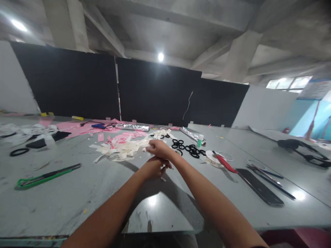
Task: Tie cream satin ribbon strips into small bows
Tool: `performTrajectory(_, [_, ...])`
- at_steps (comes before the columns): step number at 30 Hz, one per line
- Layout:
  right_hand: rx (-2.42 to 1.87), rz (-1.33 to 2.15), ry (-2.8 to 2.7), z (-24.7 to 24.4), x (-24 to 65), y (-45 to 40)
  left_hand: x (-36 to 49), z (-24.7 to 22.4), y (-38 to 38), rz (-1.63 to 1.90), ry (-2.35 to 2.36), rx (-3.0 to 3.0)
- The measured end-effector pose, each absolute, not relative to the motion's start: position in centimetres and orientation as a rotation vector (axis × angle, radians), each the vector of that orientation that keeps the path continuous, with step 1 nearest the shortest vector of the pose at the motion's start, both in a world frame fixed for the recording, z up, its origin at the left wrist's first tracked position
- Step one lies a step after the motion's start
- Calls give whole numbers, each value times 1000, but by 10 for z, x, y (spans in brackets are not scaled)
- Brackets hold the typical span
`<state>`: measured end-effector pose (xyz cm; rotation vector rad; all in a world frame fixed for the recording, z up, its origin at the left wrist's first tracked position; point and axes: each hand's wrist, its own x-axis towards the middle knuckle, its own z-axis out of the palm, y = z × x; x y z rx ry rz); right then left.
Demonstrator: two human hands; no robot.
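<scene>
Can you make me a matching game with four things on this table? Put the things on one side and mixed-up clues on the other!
Things:
1. Utility knife
2. Small tube
3. Rings
4. Cream strips

Clues:
A. Round and black
B. In a loose heap, to the left of the right hand
C. Lying down, with a green handle
D. Standing upright

Right pairs: 1-C, 2-D, 3-A, 4-B
</scene>
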<state>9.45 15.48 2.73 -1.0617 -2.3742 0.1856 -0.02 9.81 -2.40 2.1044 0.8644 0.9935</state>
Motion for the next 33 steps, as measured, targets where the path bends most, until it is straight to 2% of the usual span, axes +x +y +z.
performTrajectory(3, [-1067, 367, -1936, 31, 136, 149, -15, -7, 94, 1042, 750, 2432])
performTrajectory(8, [-884, 1114, -1722, 5, 168, 128, -18, 0, 99, 1659, 1020, 2226])
performTrajectory(11, [-901, 1351, -1824, -5, 171, 117, -13, -7, 107, 1594, 971, 2089])
performTrajectory(15, [-874, 1496, -1943, -3, 172, 112, -9, -17, 117, 1269, 799, 1929])
performTrajectory(18, [-864, 1518, -1981, 0, 173, 113, -9, -24, 125, 1164, 735, 1832])
performTrajectory(22, [-944, 1362, -1964, -2, 174, 118, -14, -28, 134, 1156, 789, 1776])
performTrajectory(29, [-1015, 1087, -1582, -9, 187, 136, -37, -24, 143, 1356, 1040, 1888])
performTrajectory(33, [-989, 1005, -1401, -12, 196, 145, -46, -24, 145, 1332, 1155, 1968])
